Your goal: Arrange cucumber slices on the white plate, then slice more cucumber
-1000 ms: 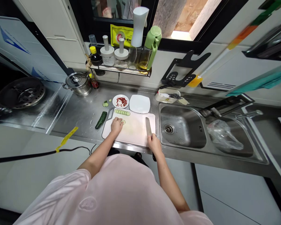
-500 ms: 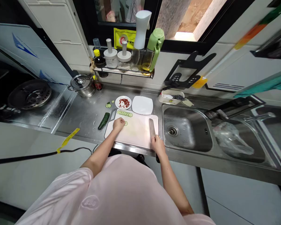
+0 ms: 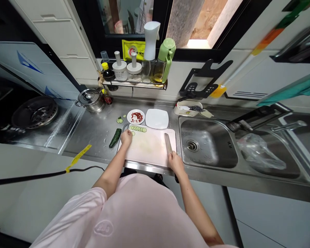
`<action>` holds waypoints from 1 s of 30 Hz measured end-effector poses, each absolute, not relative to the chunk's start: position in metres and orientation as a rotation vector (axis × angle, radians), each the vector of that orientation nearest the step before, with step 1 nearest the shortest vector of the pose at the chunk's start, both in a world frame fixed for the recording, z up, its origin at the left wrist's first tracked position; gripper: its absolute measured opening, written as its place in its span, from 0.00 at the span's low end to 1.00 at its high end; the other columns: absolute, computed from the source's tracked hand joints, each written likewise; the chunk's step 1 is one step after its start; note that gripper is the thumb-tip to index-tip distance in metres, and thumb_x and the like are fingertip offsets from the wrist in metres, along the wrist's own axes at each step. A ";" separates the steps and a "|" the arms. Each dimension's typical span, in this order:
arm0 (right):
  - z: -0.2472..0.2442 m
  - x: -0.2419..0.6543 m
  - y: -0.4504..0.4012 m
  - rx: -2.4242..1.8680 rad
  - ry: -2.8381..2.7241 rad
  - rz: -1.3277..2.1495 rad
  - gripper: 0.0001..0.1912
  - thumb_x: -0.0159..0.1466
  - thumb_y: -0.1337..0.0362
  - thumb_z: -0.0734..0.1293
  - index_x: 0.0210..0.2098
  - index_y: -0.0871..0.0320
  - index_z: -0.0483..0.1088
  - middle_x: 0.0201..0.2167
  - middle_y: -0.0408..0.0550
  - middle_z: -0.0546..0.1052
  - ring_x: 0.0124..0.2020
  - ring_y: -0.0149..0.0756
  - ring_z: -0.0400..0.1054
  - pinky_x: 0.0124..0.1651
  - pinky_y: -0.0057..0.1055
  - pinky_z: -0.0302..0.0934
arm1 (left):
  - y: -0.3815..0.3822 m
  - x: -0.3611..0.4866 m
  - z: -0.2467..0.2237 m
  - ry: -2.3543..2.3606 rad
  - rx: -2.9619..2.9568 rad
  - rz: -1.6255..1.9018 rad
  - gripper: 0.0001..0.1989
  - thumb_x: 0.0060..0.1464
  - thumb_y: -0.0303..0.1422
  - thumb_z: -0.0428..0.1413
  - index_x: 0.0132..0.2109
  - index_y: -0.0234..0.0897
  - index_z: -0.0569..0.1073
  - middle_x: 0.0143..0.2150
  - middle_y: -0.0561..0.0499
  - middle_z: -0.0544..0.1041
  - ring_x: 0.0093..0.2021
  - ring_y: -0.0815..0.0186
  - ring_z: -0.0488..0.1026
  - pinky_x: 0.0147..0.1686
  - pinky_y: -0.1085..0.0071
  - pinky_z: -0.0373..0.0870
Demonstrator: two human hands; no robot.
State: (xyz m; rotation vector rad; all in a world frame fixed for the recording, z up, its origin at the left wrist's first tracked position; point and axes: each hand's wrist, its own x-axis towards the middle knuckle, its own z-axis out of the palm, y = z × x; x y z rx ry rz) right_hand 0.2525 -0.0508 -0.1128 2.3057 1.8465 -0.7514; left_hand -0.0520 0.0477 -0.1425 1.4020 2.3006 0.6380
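Observation:
My left hand (image 3: pixel 126 137) is at the left side of the white cutting board (image 3: pixel 150 151), fingers closed in a pinch at the edge of a single cucumber slice (image 3: pixel 133 133). Just beyond it, a row of overlapping cucumber slices (image 3: pixel 138 128) lies along the board's far edge. In my right hand (image 3: pixel 175 161) is the handle of a kitchen knife (image 3: pixel 167 143), its broad blade resting over the board's right side and pointing away from me. A dark green piece of cucumber (image 3: pixel 115 138) lies on the counter left of the board.
Behind the board stand a plate of chopped red pieces (image 3: pixel 135 122) and a white square plate (image 3: pixel 157 119). Cucumber scraps (image 3: pixel 119 120) lie to the left. A steel sink (image 3: pixel 209 160) adjoins on the right; a lidded pot (image 3: pixel 91 100) stands at back left.
My left hand has moved left across the board, and the single cucumber slice has moved left with it. My right hand keeps the knife in nearly the same place.

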 end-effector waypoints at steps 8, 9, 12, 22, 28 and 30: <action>-0.113 0.249 -0.045 2.275 1.820 -0.766 0.17 0.69 0.61 0.50 0.49 0.60 0.65 0.40 0.57 0.76 0.41 0.41 0.70 0.39 0.30 0.55 | 0.041 -0.042 -0.137 2.359 1.592 0.590 0.13 0.54 0.29 0.49 0.45 0.38 0.73 0.42 0.43 0.74 0.44 0.58 0.70 0.45 0.66 0.64; -0.113 0.248 -0.045 2.274 1.814 -0.769 0.17 0.69 0.61 0.50 0.49 0.59 0.64 0.40 0.57 0.76 0.41 0.41 0.71 0.39 0.30 0.56 | 0.041 -0.038 -0.136 2.329 1.651 0.600 0.13 0.55 0.30 0.49 0.46 0.38 0.73 0.43 0.43 0.74 0.46 0.58 0.69 0.46 0.66 0.64; -0.113 0.247 -0.044 2.273 1.809 -0.765 0.16 0.69 0.61 0.51 0.48 0.59 0.64 0.39 0.56 0.76 0.41 0.41 0.71 0.38 0.30 0.56 | 0.045 -0.021 -0.135 2.169 1.834 0.585 0.15 0.56 0.31 0.49 0.49 0.39 0.72 0.46 0.44 0.72 0.49 0.58 0.67 0.50 0.65 0.63; -0.118 0.249 -0.043 2.276 1.820 -0.764 0.16 0.69 0.62 0.50 0.49 0.59 0.64 0.39 0.55 0.76 0.41 0.40 0.71 0.39 0.29 0.56 | 0.072 0.014 -0.131 2.061 2.023 0.226 0.21 0.59 0.36 0.49 0.59 0.43 0.66 0.49 0.42 0.68 0.52 0.56 0.64 0.49 0.63 0.62; -0.116 0.247 -0.043 2.297 1.803 -0.780 0.16 0.69 0.62 0.51 0.49 0.59 0.64 0.40 0.55 0.76 0.43 0.41 0.71 0.41 0.30 0.56 | 0.076 0.015 -0.124 2.058 2.040 0.186 0.17 0.58 0.35 0.50 0.55 0.43 0.69 0.49 0.43 0.68 0.52 0.56 0.64 0.49 0.63 0.61; -0.116 0.246 -0.043 2.299 1.800 -0.788 0.16 0.69 0.62 0.51 0.49 0.59 0.64 0.40 0.56 0.76 0.43 0.40 0.70 0.42 0.30 0.56 | 0.076 0.016 -0.123 2.061 2.023 0.229 0.16 0.57 0.33 0.50 0.53 0.43 0.69 0.49 0.43 0.70 0.52 0.57 0.65 0.49 0.64 0.61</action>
